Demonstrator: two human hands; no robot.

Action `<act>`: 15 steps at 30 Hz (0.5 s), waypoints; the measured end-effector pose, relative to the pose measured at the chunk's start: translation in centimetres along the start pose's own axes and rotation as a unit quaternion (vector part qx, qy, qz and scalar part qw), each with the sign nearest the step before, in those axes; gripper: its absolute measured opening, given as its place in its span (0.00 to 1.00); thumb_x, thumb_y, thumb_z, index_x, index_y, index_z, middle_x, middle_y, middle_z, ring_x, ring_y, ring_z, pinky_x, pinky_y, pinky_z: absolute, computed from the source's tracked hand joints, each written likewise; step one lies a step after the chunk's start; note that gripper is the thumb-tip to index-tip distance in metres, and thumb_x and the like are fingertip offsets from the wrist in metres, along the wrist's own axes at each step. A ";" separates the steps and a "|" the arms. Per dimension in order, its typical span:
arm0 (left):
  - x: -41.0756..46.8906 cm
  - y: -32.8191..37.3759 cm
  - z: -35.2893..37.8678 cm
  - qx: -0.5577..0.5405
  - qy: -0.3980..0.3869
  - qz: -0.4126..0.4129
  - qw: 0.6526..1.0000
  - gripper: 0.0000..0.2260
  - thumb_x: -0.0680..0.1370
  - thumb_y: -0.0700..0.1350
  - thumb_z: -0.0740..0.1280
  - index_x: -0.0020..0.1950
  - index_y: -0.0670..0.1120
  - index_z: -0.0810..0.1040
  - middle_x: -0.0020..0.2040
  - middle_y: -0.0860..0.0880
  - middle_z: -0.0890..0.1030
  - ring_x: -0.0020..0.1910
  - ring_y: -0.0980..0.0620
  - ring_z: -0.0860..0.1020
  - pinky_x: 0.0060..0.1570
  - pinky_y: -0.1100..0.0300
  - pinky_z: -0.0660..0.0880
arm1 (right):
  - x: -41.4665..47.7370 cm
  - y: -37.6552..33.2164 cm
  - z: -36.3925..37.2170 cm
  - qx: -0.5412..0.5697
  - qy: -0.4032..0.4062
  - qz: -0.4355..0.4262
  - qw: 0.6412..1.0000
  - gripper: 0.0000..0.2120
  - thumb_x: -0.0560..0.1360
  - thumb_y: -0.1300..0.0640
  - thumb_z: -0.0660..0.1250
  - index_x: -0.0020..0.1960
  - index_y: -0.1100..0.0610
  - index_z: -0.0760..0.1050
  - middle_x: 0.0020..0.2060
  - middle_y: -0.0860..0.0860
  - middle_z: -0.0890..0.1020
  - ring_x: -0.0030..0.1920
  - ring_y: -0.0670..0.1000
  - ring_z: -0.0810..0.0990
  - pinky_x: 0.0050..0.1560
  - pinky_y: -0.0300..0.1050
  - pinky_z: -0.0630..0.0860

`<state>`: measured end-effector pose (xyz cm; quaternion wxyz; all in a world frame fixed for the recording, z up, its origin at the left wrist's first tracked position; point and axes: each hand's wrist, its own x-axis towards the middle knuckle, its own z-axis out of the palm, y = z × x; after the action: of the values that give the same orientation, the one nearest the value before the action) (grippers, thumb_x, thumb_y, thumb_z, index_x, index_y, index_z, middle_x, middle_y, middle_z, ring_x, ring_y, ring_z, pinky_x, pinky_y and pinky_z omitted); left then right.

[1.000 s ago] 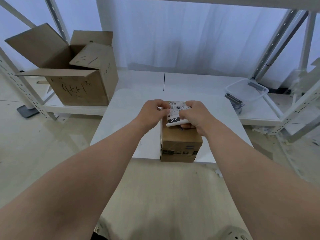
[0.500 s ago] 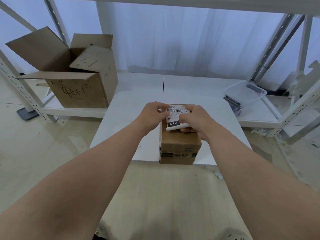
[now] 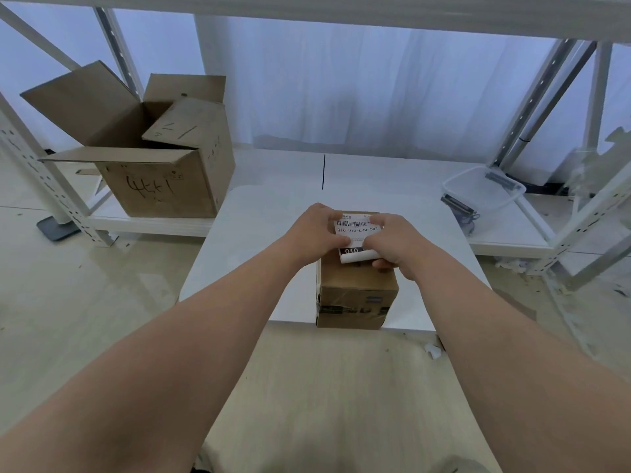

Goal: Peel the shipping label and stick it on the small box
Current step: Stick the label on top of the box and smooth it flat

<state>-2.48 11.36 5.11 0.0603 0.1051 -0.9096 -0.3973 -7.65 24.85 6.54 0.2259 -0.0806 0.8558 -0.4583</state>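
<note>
- White table [image 3: 239, 240], head view, shelving [image 3: 532, 107] behind; box [image 3: 356, 291] sits at its near edge.
- Label [image 3: 355, 230] lies over the box top, its near end curled up off the cardboard.
- Left hand [image 3: 312, 233] pinches the label's left edge, right hand [image 3: 397, 245] its right edge; fingers curled on paper.
- My judgement: square the far edge first, then press flat toward me, smoothing out bubbles.
</note>
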 end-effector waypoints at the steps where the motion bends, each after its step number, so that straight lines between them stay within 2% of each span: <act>1: 0.0 0.1 0.0 0.003 0.001 0.000 1.000 0.25 0.73 0.43 0.71 0.68 0.39 0.71 0.65 0.44 0.70 0.58 0.46 0.75 0.59 0.57 0.74 | 0.0 0.0 0.0 0.004 -0.004 0.003 1.000 0.29 0.75 0.67 0.63 0.74 0.53 0.62 0.60 0.53 0.71 0.44 0.51 0.76 0.23 0.35 0.74; 6: -0.1 0.3 -0.1 -0.010 0.005 -0.013 1.000 0.24 0.74 0.41 0.71 0.68 0.38 0.71 0.65 0.43 0.71 0.57 0.48 0.75 0.58 0.57 0.76 | -0.1 -0.2 0.0 -0.019 -0.015 0.007 1.000 0.24 0.77 0.64 0.63 0.71 0.52 0.67 0.58 0.52 0.70 0.38 0.50 0.74 0.22 0.34 0.76; 12: -0.2 0.4 -0.4 -0.025 0.002 -0.020 0.999 0.21 0.76 0.40 0.68 0.68 0.39 0.71 0.66 0.43 0.73 0.52 0.54 0.70 0.51 0.65 0.72 | -0.2 -0.1 -0.2 -0.044 -0.018 -0.009 0.999 0.24 0.76 0.63 0.66 0.71 0.55 0.66 0.62 0.53 0.71 0.39 0.49 0.73 0.22 0.34 0.76; 15: -0.2 0.7 -0.4 -0.011 -0.001 -0.019 1.000 0.19 0.77 0.40 0.67 0.67 0.38 0.72 0.65 0.43 0.73 0.52 0.53 0.70 0.46 0.66 0.73 | -0.2 -0.1 -0.2 -0.065 -0.015 -0.023 0.997 0.26 0.76 0.63 0.66 0.72 0.55 0.65 0.64 0.54 0.70 0.41 0.50 0.73 0.27 0.36 0.77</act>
<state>-2.27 11.57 5.86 0.0533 0.1212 -0.9031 -0.4085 -7.59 24.99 6.83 0.2222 -0.1218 0.8784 -0.4053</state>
